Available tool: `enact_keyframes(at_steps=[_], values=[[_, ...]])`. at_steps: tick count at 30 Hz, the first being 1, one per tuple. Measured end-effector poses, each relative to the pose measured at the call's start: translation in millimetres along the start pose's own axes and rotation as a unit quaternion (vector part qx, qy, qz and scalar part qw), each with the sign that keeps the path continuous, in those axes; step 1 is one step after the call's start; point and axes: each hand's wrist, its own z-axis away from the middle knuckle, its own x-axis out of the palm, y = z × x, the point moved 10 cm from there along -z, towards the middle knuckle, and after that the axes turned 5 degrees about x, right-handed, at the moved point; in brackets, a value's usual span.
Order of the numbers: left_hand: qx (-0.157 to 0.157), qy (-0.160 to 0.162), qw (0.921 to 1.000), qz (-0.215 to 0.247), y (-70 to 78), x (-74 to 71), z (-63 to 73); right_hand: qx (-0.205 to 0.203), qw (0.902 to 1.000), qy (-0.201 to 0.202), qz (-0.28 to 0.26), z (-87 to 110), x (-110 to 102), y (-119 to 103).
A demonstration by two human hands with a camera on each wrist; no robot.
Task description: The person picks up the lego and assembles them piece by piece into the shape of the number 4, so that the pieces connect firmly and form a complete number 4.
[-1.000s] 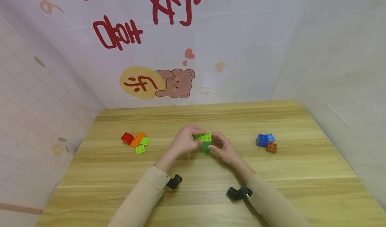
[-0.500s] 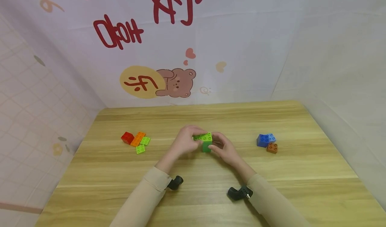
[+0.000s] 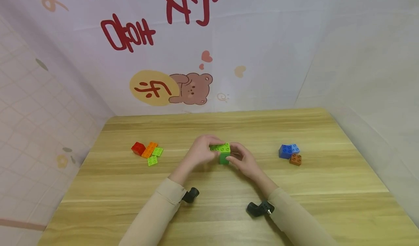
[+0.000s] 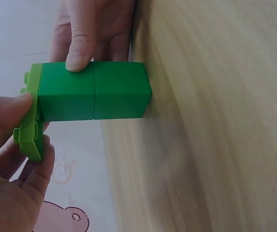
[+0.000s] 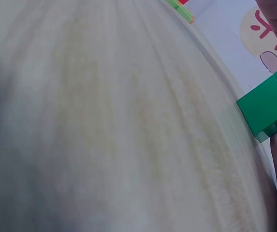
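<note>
Near the middle of the table (image 3: pixel 216 217), two dark green toy building bricks (image 4: pixel 92 92) stand stacked, with a lime studded plate (image 4: pixel 31 108) on top. One end of the plate juts out past the stack, toward the left. My left hand (image 3: pixel 199 151) pinches that overhanging end between thumb and fingers. In the left wrist view a bit of dark green shows under the overhang, partly covered by fingers. My right hand (image 3: pixel 245 163) grips the dark green bricks from the right, its thumb (image 4: pixel 80 50) on their side. The stack's lower end is right at the tabletop.
To the left lie a red brick (image 3: pixel 138 149), an orange plate (image 3: pixel 150 149) and two small lime plates (image 3: pixel 152 161). At right sit a dark blue brick (image 3: pixel 285 151), a light blue piece (image 3: pixel 295 148) and a brown brick (image 3: pixel 296 159). A printed cloth (image 3: pixel 262 57) hangs behind.
</note>
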Motion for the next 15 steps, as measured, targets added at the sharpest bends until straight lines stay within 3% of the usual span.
enact_keyframes(at_steps=[15], values=[[0.007, 0.002, 0.9999, 0.014, -3.4, 0.4, 0.5, -0.014, 0.9998, 0.007, 0.011, 0.4, 0.1, -3.7]])
